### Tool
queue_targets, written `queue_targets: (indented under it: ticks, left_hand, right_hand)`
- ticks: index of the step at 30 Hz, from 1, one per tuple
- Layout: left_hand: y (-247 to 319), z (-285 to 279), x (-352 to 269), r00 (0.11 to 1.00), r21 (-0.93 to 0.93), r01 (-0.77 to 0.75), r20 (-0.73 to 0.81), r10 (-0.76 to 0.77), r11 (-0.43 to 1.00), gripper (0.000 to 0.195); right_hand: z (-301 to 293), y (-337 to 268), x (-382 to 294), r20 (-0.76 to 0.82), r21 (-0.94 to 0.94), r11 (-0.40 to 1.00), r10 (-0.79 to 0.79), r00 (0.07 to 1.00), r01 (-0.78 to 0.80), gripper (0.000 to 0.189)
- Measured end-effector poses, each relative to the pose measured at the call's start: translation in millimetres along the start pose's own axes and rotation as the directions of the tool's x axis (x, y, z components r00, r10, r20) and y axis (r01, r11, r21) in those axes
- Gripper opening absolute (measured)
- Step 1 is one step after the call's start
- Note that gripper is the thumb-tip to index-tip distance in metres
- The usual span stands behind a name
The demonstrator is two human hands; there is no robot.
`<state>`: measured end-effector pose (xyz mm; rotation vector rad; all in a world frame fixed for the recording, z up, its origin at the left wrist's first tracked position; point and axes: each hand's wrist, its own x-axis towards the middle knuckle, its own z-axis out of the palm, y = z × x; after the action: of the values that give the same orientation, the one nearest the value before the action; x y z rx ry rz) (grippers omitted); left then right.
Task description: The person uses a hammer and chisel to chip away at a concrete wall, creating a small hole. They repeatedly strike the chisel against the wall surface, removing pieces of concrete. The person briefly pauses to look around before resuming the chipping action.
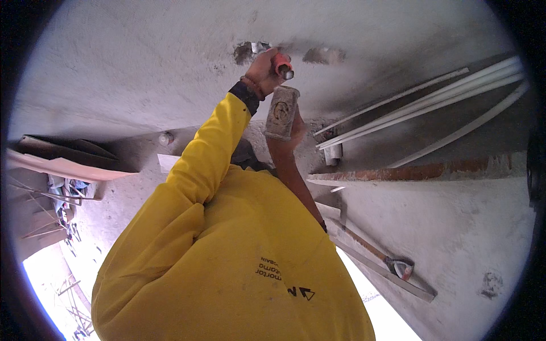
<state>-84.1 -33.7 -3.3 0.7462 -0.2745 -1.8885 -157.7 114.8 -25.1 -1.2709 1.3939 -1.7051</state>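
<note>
My left hand (261, 72), at the end of a yellow sleeve, is wrapped around a chisel (283, 65) with a red hand guard. The chisel's round metal striking end faces back towards me. Its far end is hidden behind my hand, close to a rough hole (244, 53) broken into the plastered wall (170, 55). Something pale shows inside that hole. Just below the chisel is the dusty block head of a club hammer (281, 113), apart from the striking end. My right hand (300, 130), partly hidden and blurred behind the head, grips the hammer.
A second shallow hole (324, 55) lies to the right in the wall. Long white pipes (409, 108) lean at the right, above a ledge with exposed brick (409, 172). A D-handled tool (371, 247) and a plank (388, 275) rest lower right. Bent cardboard sheets (72, 164) stand left.
</note>
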Motion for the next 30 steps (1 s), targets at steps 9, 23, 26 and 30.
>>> queue_targets:
  ticks: [9, 23, 26, 30]
  left_hand:
    - [-4, 2, 6, 1.0, 0.049, 0.022, 0.008, -0.023, 0.999, 0.02]
    - [-42, -9, -6, 0.977, 0.176, -0.087, -0.176, 0.118, 0.981, 0.023]
    - [-51, -15, -12, 0.96, 0.396, -0.119, -0.188, 0.207, 0.91, 0.026]
    - [-56, -32, -13, 0.947, 0.529, -0.239, -0.058, 0.316, 0.814, 0.037]
  right_hand:
    - [5, -10, 14, -0.068, -0.166, 0.979, -0.128, 0.989, 0.116, 0.033]
    - [-64, 9, -39, -0.337, -0.034, 0.876, 0.444, 0.83, -0.482, 0.046]
    - [-86, -8, -45, -0.284, 0.123, 0.75, 0.654, 0.701, -0.65, 0.029]
    - [-97, -24, -51, -0.01, 0.222, 0.808, 0.561, 0.827, -0.546, 0.027]
